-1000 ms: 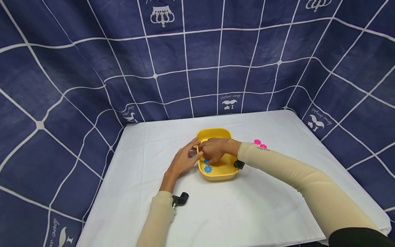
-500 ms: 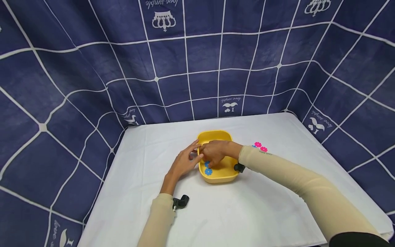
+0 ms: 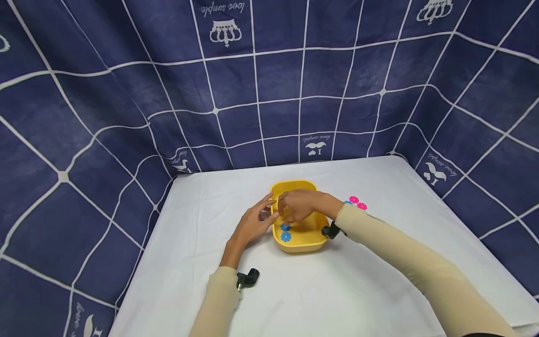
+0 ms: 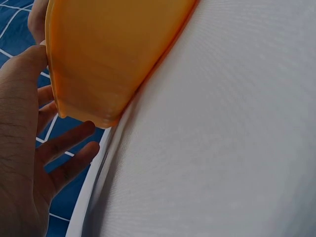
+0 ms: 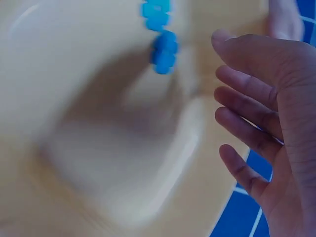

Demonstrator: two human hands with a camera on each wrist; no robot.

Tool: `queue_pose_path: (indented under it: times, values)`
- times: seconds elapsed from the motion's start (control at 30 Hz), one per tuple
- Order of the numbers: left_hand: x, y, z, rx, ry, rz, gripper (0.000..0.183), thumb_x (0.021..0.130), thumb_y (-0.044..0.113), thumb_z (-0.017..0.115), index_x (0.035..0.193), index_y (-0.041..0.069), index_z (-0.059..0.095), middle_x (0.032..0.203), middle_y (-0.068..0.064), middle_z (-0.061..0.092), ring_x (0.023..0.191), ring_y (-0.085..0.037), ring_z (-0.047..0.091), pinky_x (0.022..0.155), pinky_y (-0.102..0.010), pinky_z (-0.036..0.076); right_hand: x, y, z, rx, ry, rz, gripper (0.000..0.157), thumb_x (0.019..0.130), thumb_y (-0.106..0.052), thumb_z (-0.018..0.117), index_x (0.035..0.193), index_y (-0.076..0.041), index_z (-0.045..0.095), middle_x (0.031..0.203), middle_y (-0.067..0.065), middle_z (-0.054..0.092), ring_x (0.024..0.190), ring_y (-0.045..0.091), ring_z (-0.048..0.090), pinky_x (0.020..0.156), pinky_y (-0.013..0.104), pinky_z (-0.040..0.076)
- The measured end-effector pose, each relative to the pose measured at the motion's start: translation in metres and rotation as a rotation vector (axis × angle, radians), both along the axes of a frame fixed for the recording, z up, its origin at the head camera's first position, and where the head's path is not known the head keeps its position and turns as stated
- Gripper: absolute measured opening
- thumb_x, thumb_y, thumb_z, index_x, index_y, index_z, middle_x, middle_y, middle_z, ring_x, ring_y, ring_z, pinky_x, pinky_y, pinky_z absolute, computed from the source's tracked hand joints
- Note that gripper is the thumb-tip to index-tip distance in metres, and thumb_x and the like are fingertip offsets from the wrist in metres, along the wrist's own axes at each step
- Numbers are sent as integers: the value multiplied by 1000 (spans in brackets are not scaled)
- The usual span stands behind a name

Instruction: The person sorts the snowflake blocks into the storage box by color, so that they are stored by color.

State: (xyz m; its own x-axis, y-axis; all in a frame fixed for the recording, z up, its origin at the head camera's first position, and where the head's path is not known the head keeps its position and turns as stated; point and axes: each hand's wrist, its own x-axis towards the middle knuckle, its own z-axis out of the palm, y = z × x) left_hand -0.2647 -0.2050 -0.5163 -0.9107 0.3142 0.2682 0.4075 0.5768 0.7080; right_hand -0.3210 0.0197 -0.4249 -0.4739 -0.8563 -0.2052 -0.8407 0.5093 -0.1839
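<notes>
A yellow plastic tub (image 3: pixel 309 238) stands on the white-covered table. My left hand (image 3: pixel 251 223) is at its left rim, thumb and fingertips touching the edge; in the left wrist view the other fingers of this hand (image 4: pixel 71 163) spread loosely beside the tub's wall. Inside the tub hovers my right hand (image 3: pixel 299 203), and in the right wrist view its fingers are relaxed and hold nothing. Below it lie two blue flower-shaped plastic discs: a flat disc (image 3: pixel 286 237) nearer me, and a tilted disc (image 3: pixel 285 227) right beside it.
Right of the tub, pink flower-shaped discs (image 3: pixel 358 202) lie on the tablecloth (image 3: pixel 294 290), with a blue disc (image 3: pixel 348 203) partly hidden by the right sleeve. A dark blue checked curtain (image 3: pixel 278 93) encloses the table's back and sides.
My right hand has drawn up and to the right, away from the blue discs, and its fingers have loosened. My left hand stays at the rim. The head view has shifted slightly.
</notes>
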Motion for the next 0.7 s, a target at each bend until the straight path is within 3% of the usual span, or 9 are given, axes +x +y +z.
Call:
queue_pose_path:
  times: [0.27,0.7]
  values:
    - [0,1,0,-12,6,-3,55,106,53,66,153,25,62,169,19,40,120,-15,68,98,-35,62,-4,17,6,-212,16,-30,27,96,-30,81,117,-14,78,123,1,74,121,20,66,111,41,54]
    - [1,4,-3,-15,19,2,53,106,53,65,151,24,64,170,19,40,117,-13,69,97,-34,62,5,35,-6,-311,-13,-112,31,98,-35,81,121,-15,79,125,-1,73,123,21,66,114,45,52]
